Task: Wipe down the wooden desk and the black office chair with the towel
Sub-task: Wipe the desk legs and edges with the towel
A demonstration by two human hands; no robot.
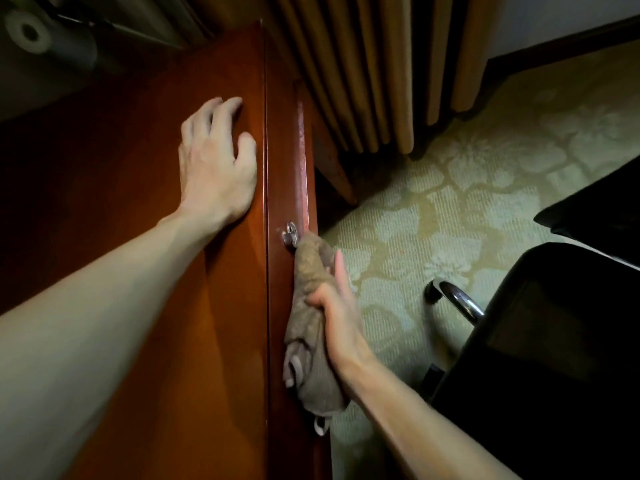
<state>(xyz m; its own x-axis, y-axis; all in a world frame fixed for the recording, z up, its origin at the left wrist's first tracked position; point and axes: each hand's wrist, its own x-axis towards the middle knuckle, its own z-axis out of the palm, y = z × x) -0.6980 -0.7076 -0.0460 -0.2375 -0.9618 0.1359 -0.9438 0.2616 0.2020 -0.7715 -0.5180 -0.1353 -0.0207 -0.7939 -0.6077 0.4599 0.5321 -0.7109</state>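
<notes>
Reddish wooden counter (121,150) filled the left of the view; green patterned carpet (433,220) lay to its right.

Right grip (337,306): held a bunched grey-brown towel (306,344), thumb wrapped over the cloth, fingers along its outer side. The towel was pressed against the counter's vertical front face. Its upper end touched the metal lock (290,233), and its lower end hung below the wrist.

Left grip (216,161): palm-down on the counter top near the edge, fingers spread, slightly bent, holding nothing.

Black office chair (554,358): on the carpet, apart from the towel. Pleated tan curtain (381,64) behind.
</notes>
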